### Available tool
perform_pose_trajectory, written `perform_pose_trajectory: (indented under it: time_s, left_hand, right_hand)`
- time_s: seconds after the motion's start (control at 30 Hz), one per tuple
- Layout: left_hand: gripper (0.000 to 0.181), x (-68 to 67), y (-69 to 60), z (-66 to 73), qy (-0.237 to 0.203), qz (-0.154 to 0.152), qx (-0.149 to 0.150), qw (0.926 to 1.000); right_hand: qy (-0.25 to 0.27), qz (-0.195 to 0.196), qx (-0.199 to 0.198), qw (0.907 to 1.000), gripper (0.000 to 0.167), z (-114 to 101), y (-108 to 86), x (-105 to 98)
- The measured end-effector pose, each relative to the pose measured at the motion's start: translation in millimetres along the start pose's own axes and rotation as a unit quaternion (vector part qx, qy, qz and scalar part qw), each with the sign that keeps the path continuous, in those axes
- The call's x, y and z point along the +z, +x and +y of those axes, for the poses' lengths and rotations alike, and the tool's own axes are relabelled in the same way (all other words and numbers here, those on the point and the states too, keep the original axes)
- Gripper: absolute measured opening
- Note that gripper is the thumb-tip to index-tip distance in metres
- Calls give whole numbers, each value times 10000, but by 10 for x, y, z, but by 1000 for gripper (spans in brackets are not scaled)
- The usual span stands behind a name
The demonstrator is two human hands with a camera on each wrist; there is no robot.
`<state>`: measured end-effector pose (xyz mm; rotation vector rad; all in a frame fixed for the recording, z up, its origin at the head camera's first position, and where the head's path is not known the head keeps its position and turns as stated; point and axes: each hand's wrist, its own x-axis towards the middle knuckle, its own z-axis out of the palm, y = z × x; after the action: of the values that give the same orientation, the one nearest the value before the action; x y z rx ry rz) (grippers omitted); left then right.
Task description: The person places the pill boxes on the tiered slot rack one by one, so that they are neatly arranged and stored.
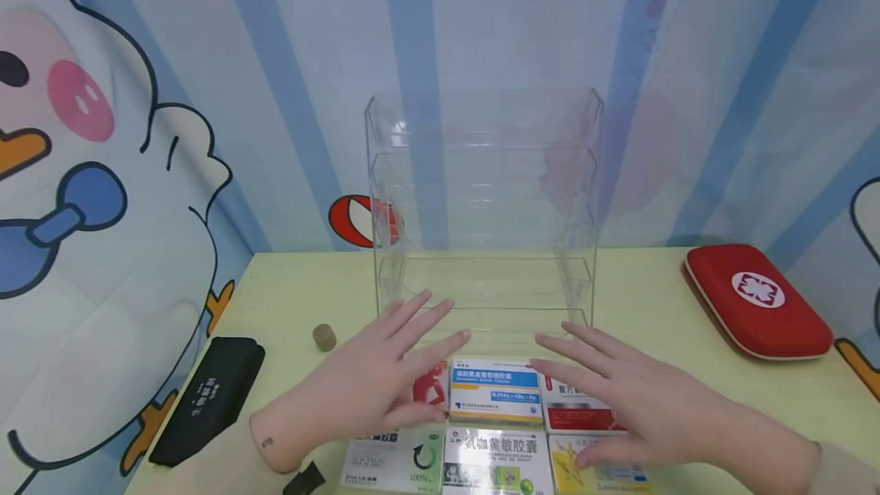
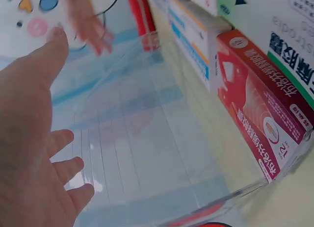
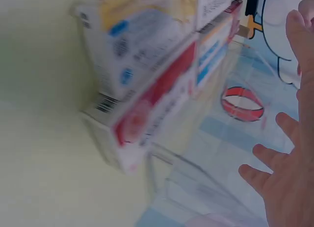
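Note:
Both hands hover over two rows of medicine boxes, fingers spread and holding nothing. My left hand (image 1: 371,380) is above the left boxes, partly covering a red-and-white box (image 1: 430,388); below it lies a white-green box (image 1: 395,461). Between the hands are a blue-and-white box (image 1: 495,390) and, in front of it, a white-green box with black lettering (image 1: 498,461). Over the right boxes is my right hand (image 1: 660,411), partly hiding a dark-red-and-white box (image 1: 577,403) and a yellow-white box (image 1: 598,472). Behind them stands a clear acrylic tiered rack (image 1: 481,281), its shelves bare.
A red zip case (image 1: 759,300) with a white emblem lies at the right rear of the pale yellow table (image 1: 646,289). On the left are a black pouch (image 1: 206,399) and a small brown cylinder (image 1: 325,338). A printed cartoon backdrop (image 1: 481,21) rises behind the rack.

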<state>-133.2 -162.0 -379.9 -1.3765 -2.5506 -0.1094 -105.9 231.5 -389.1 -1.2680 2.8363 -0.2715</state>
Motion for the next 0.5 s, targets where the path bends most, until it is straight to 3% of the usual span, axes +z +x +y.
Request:
perform_pose_trajectory:
  time_s: [0.1, 0.2, 0.37, 0.43, 0.5]
  left_hand:
    - [95, 75, -38, -103, -266, 409, -424, 9979]
    - [99, 174, -78, -215, -733, 796, -1042, 9887]
    - [104, 327, -99, -336, -1596, 1123, -2344, 9524]
    - [104, 381, -97, -371, -1912, 1212, -2692, 9361]
    - [105, 444, -94, -411, -2182, 1274, -2915, 9226]
  right_hand:
    - [298, -105, 460, 9984, 98, 32, -136, 129]
    - [607, -258, 930, 9935, 95, 67, -274, 249]
    - [1513, -709, 1916, 9672, 86, 128, -462, 414]
    - [1804, -859, 2226, 9542, 84, 156, -520, 476]
    - [1884, -929, 2340, 9493, 83, 187, -578, 545]
